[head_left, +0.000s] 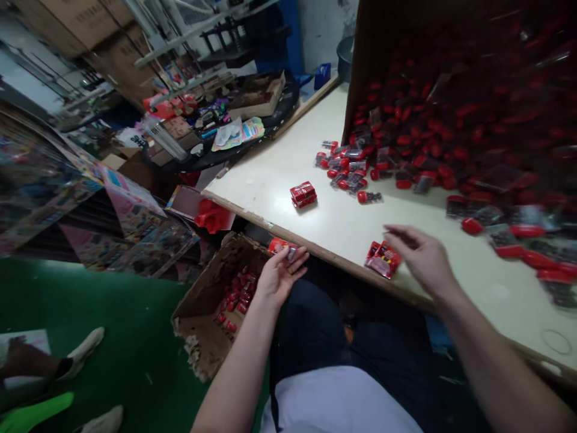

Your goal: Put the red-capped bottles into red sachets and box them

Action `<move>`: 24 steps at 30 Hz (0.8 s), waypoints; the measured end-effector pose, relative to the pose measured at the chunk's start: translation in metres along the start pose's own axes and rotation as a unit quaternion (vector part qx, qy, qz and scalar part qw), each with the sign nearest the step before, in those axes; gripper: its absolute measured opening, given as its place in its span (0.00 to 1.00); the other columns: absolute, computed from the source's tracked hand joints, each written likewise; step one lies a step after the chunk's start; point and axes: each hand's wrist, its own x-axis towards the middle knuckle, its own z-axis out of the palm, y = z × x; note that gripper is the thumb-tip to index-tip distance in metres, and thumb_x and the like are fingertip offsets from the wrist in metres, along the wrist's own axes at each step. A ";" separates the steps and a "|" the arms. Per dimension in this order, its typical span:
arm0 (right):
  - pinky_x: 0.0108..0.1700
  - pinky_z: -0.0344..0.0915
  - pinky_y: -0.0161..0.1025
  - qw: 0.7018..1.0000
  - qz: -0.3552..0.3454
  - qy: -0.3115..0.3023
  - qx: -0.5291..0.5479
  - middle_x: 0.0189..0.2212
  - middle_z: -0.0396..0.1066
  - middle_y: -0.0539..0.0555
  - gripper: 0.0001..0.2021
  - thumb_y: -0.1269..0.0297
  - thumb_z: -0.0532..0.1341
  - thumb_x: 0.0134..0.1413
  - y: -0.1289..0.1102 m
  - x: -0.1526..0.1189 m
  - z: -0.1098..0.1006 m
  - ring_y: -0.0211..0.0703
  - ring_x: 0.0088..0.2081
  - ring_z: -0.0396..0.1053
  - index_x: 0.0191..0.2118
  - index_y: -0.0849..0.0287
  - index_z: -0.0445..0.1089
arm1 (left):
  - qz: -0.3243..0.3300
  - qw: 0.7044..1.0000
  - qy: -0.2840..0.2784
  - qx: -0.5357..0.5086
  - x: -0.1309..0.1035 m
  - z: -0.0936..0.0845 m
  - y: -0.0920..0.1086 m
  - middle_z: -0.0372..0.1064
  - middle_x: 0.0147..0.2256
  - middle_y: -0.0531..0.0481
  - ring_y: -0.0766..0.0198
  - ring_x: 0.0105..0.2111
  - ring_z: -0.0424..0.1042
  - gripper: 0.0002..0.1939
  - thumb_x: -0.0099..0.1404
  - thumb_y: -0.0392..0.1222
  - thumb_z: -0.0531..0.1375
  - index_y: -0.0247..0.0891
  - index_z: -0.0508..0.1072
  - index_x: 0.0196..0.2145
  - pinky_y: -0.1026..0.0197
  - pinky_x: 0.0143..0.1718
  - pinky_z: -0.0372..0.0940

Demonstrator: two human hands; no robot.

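Observation:
My left hand is palm up beyond the table's front edge, above a cardboard box. Its fingers and thumb hold a small red-and-clear pack, partly hidden by the thumb. Over the table, my right hand reaches in from the right with fingers partly stretched and apart. Just by its thumb lie a few flat red printed packets near the table edge; whether the thumb touches them I cannot tell. A short stack of similar red packets sits farther back. Several small clear containers with red caps lie behind it.
A large tipped carton spills many red-capped containers onto the white table. Below left, a torn cardboard box holds more red packs. A cluttered black round table stands behind. Another person's feet show at lower left.

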 end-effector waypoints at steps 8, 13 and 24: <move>0.32 0.67 0.39 0.965 0.106 -0.098 0.220 0.32 0.75 0.54 0.17 0.53 0.64 0.48 -0.034 -0.066 0.056 0.41 0.29 0.69 0.42 0.57 0.73 | -0.113 0.989 -0.048 -0.080 -0.014 0.042 -0.023 0.74 0.38 0.44 0.54 0.45 0.71 0.06 0.61 0.41 0.57 0.36 0.72 0.34 0.41 0.50 0.57; 0.33 0.69 0.39 0.966 0.123 -0.069 0.215 0.33 0.75 0.55 0.17 0.54 0.65 0.47 -0.018 -0.057 0.039 0.41 0.31 0.71 0.41 0.58 0.74 | -0.060 0.996 -0.019 -0.057 -0.006 0.023 -0.020 0.74 0.40 0.44 0.56 0.46 0.70 0.07 0.60 0.43 0.58 0.37 0.71 0.34 0.45 0.50 0.57; 0.42 0.66 0.43 0.942 0.065 0.171 -0.282 0.37 0.75 0.59 0.14 0.64 0.54 0.55 0.079 0.051 -0.094 0.48 0.39 0.72 0.44 0.61 0.73 | -0.008 0.962 0.263 0.072 0.042 -0.092 -0.023 0.72 0.39 0.44 0.58 0.43 0.71 0.12 0.61 0.47 0.55 0.38 0.68 0.39 0.51 0.47 0.56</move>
